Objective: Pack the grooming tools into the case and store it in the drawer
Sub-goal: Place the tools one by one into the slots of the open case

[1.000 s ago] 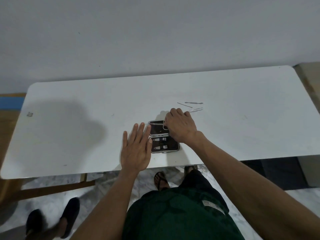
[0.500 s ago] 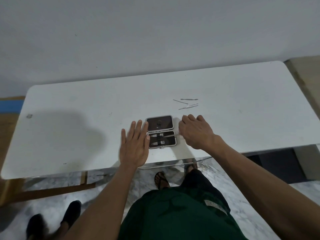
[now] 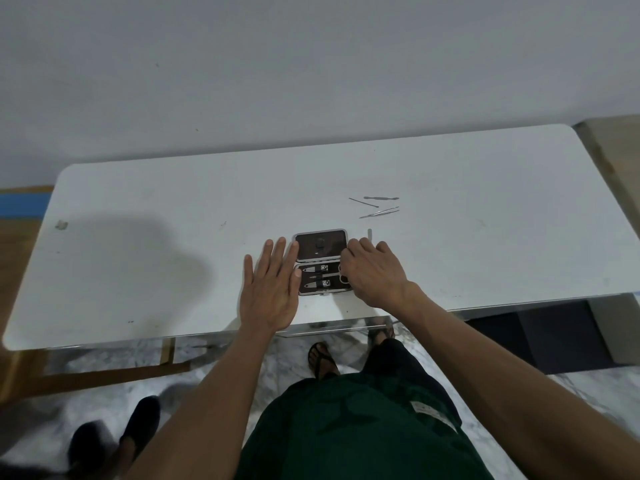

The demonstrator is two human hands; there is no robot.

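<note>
A small open grooming case (image 3: 320, 245) lies near the front edge of the white table (image 3: 173, 237). Its dark lid is folded back, and the near half holds two nail clippers (image 3: 317, 270). My left hand (image 3: 272, 289) rests flat, fingers apart, against the case's left side. My right hand (image 3: 375, 275) is curled over the case's right edge, gripping small scissors (image 3: 343, 278); their ring handles show at the fingertips and the blades lie between the clippers. Three thin metal tools (image 3: 381, 206) lie loose behind the case, and a short one (image 3: 370, 233) lies by my right fingers.
A clear shelf edge (image 3: 329, 330) shows under the table front. A dark unit (image 3: 554, 334) stands under the table's right end. A wooden surface (image 3: 609, 150) adjoins at the far right. Another person's dark shoes (image 3: 138, 420) are on the marble floor at lower left.
My right hand drew back to the right of the case with a thin tool, then came back over the case's right edge. My left hand stayed flat beside the case.
</note>
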